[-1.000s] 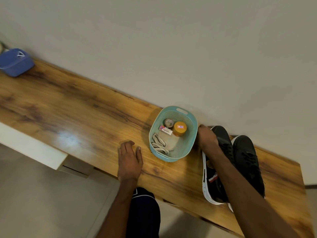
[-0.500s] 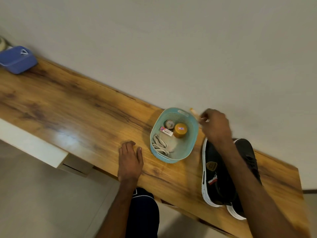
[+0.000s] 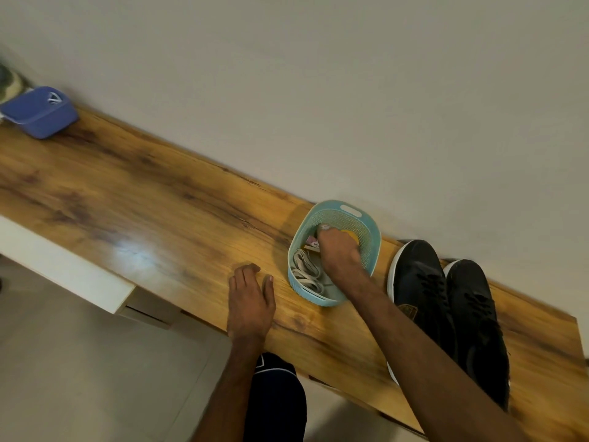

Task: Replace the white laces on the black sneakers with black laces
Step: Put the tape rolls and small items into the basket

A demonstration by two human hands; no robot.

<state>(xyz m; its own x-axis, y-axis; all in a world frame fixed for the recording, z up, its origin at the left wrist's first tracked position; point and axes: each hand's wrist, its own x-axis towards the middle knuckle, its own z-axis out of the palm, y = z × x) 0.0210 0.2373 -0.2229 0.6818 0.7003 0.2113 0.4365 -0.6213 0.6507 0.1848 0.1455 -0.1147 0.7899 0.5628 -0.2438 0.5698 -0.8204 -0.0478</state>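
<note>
Pale blue lattice-patterned basket point(image 3: 370, 237) around the grip of the right hand point(image 3: 339, 256); white laces point(image 3: 304, 272) left of it; black, white-soled sneakers point(image 3: 424, 282) to its right; brown wood-grain worktop point(image 3: 159, 202)

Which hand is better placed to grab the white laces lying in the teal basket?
Probably the right hand: it is inside the basket, beside the white laces. The left hand rests on the table outside it.
</note>
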